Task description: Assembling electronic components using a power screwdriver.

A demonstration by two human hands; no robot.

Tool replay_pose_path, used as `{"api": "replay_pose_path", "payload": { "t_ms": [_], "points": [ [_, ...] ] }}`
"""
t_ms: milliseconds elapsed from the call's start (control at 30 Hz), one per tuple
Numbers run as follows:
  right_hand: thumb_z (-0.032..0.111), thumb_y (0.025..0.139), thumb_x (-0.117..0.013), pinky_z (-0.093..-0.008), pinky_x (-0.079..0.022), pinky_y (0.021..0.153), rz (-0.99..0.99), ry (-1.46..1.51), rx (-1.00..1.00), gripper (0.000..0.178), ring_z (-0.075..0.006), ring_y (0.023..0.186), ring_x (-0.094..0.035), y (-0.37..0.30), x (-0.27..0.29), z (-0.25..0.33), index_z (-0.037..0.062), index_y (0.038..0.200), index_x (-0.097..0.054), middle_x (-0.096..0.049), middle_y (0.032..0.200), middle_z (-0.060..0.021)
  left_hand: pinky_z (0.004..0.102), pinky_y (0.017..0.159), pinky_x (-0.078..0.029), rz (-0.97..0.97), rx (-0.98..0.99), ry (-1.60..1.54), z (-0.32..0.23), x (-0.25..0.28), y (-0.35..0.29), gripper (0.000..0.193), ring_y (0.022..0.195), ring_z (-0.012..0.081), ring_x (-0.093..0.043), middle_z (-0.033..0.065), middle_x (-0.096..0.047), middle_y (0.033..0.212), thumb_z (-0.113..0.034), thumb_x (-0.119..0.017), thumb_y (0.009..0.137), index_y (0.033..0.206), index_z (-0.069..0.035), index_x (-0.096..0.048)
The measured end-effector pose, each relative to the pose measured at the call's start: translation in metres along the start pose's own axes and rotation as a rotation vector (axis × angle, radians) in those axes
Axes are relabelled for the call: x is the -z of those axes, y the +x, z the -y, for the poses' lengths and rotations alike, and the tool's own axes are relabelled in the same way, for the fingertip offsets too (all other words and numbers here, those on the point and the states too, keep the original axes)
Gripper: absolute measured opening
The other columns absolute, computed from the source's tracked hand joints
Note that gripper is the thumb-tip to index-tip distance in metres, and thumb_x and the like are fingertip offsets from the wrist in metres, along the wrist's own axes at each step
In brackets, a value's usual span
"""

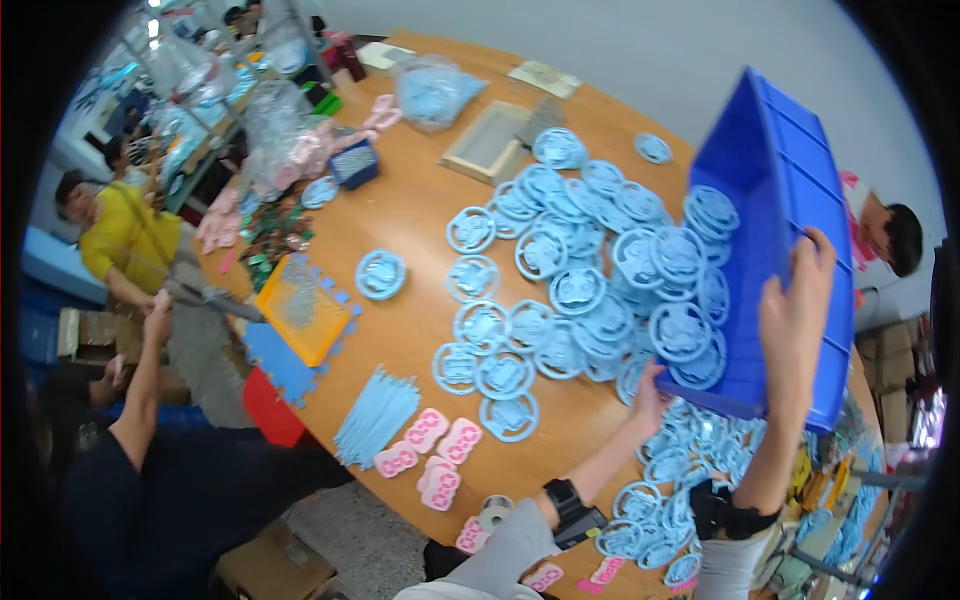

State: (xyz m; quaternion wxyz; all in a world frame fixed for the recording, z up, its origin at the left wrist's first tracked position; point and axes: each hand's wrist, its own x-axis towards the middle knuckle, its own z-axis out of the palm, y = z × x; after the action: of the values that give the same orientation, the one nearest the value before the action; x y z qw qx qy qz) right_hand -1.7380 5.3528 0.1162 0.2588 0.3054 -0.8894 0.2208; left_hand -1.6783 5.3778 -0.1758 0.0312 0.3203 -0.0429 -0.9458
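Note:
A large blue plastic bin [815,190] is tipped on its side at the right of the table, its mouth facing left. Round light-blue plastic pieces with raised figures [578,290] spill from it into a wide heap on the tabletop. Several more [682,333] still lie at the bin's mouth. My right hand [797,300] grips the bin's upper side, fingers bent over an edge. Down at the lower corner of the mouth, my left hand [650,402] holds the rim, next to the pieces; part of its fingers is hidden.
Pink plastic pieces [440,484] and a bundle of light-blue strips [376,418] lie by the near table edge. Farther left are an orange tray [308,310] and a small dark-blue box [355,165]. A wooden frame [487,140] lies behind. Another person [180,500] is close at left.

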Motion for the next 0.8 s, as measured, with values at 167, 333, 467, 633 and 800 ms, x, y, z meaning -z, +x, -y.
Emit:
{"api": "replay_pose_path", "payload": {
  "t_ms": [167, 333, 467, 633, 800],
  "points": [
    [-0.012, 0.074, -0.044, -0.0361, -0.036, 0.095, -0.026, -0.031, 0.024, 0.042, -0.0336, 0.112, -0.045, -0.016, 0.014, -0.05, -0.0078, 0.116, -0.041, -0.041, 0.126, -0.0192, 0.0274, 0.075, -0.042, -0.047, 0.099, 0.03, 0.044, -0.005, -0.005, 0.018, 0.073, 0.012, -0.047, -0.0012, -0.049, 0.079, -0.033, -0.057, 0.077, 0.088, -0.018, -0.055],
    [-0.013, 0.076, -0.043, -0.0346, -0.036, 0.095, 0.0, -0.077, 0.014, 0.041, -0.0332, 0.115, -0.044, -0.033, 0.016, -0.05, -0.0076, 0.117, -0.04, -0.039, 0.129, -0.0178, 0.0273, 0.074, -0.04, -0.043, 0.108, 0.049, 0.046, -0.013, -0.04, 0.01, 0.072, 0.0094, -0.044, -0.0014, -0.043, 0.076, -0.019, -0.056, 0.077, 0.086, -0.016, -0.052],
    [-0.013, 0.078, -0.043, -0.035, -0.037, 0.094, 0.005, -0.112, 0.079, 0.038, -0.0333, 0.115, -0.044, -0.046, 0.028, -0.036, -0.0071, 0.116, -0.04, -0.039, 0.129, -0.017, 0.0221, 0.06, -0.035, 0.102, 0.087, -0.006, 0.077, 0.007, -0.03, 0.016, 0.066, 0.0065, -0.04, -0.0017, -0.04, 0.07, -0.018, -0.055, 0.075, 0.068, -0.014, -0.042],
    [-0.012, 0.079, -0.043, -0.0328, -0.038, 0.092, 0.027, -0.053, 0.043, 0.034, -0.0311, 0.112, -0.046, -0.057, 0.052, 0.0, -0.006, 0.113, -0.042, -0.04, 0.129, -0.0145, 0.0223, 0.055, -0.032, 0.126, 0.034, -0.024, 0.08, 0.007, -0.046, 0.014, 0.06, 0.006, -0.037, -0.0023, -0.038, 0.065, -0.017, -0.054, 0.076, 0.068, -0.014, -0.042],
    [-0.012, 0.08, -0.043, -0.0297, -0.039, 0.089, 0.052, -0.028, 0.012, 0.033, -0.027, 0.106, -0.048, -0.066, 0.081, -0.003, -0.0062, 0.112, -0.042, -0.041, 0.129, -0.0118, 0.0223, 0.051, -0.031, 0.082, -0.042, 0.012, 0.095, -0.002, -0.063, 0.011, 0.057, 0.0054, -0.036, -0.0024, -0.039, 0.063, -0.018, -0.053, 0.076, 0.071, -0.013, -0.045]
  ]
}}
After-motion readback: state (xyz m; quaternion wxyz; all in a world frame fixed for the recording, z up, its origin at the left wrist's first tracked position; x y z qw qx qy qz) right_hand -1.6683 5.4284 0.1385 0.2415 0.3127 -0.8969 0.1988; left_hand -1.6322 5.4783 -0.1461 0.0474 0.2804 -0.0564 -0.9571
